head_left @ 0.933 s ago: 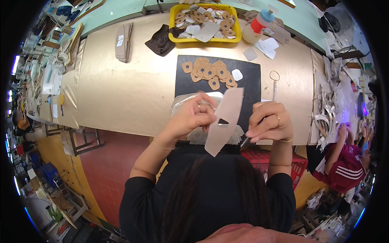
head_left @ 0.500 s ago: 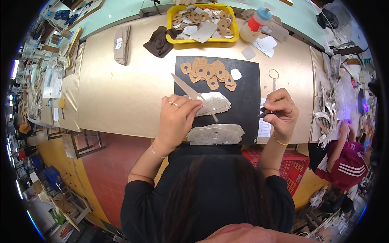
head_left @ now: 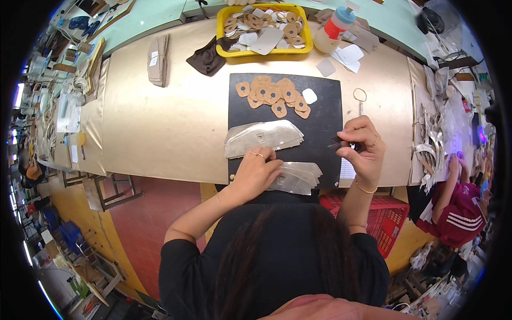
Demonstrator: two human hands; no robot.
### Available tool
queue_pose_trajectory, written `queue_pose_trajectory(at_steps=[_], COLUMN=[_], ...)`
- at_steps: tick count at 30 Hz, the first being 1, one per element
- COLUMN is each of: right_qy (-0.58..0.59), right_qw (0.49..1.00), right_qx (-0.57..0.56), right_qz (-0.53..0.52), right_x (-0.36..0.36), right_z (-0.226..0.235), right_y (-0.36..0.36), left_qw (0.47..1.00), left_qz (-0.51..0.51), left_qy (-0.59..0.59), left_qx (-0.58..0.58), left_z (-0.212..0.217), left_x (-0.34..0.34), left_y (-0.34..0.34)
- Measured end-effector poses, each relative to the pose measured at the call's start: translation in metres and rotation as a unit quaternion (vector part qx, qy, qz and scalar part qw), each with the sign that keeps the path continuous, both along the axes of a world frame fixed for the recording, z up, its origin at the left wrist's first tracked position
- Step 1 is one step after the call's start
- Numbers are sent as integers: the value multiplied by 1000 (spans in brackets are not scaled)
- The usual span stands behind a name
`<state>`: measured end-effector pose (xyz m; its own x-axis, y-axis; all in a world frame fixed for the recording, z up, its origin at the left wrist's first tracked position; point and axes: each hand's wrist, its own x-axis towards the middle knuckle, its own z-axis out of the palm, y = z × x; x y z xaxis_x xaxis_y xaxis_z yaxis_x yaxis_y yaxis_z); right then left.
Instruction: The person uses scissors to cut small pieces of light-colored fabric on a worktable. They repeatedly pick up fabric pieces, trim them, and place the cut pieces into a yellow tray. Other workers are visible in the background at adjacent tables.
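My left hand (head_left: 256,169) rests over the left part of the near stack of shiny silver-beige cut pieces (head_left: 301,177). Its fingers are slightly bent and a little apart, touching the top of the stack; no piece is lifted. Just beyond it lies a second stack of similar pieces (head_left: 266,137) on a black mat (head_left: 320,120). To the right, raised beside the mat's edge, my right hand (head_left: 365,146) is closed around small dark thread snips (head_left: 338,143), points to the left; the palm hides much of them. Tan rounded patches with dark marks (head_left: 273,93) lie heaped farther up the mat.
A yellow basket (head_left: 264,55) of cut pieces stands at the back, beside a glue bottle (head_left: 332,33) with a blue cap. Left of it are a dark cloth (head_left: 208,60) and a bundle of brown pieces (head_left: 158,61). A red crate (head_left: 392,226) sits below the table's edge.
The long piece in my left hand has been let go onto the far stack, which now reaches farther left. My left hand has come nearer, onto the near stack. My right hand shifted slightly left.
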<state>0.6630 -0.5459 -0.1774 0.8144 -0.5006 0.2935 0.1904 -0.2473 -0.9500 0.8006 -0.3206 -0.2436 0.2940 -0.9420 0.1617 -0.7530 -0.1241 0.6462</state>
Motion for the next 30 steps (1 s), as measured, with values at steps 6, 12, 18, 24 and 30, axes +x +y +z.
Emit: queue_pose_trajectory(at_steps=[6, 12, 18, 24, 30], right_qy=[27, 26, 58, 66, 35], right_qw=[996, 995, 996, 996, 995], right_qx=[-73, -78, -58, -59, -94], right_qz=[31, 59, 29, 15, 23], right_x=[14, 18, 4, -6, 4], right_z=[-10, -5, -2, -9, -22], right_y=[3, 12, 16, 18, 25], left_qw=[991, 991, 980, 978, 995], left_qz=[123, 50, -7, -53, 38], left_qy=[-52, -67, -92, -193, -10], left_qx=[24, 106, 176, 62, 96], left_z=[-20, -13, -19, -22, -20], left_x=[25, 43, 58, 52, 59], left_y=[-10, -29, -35, -30, -26])
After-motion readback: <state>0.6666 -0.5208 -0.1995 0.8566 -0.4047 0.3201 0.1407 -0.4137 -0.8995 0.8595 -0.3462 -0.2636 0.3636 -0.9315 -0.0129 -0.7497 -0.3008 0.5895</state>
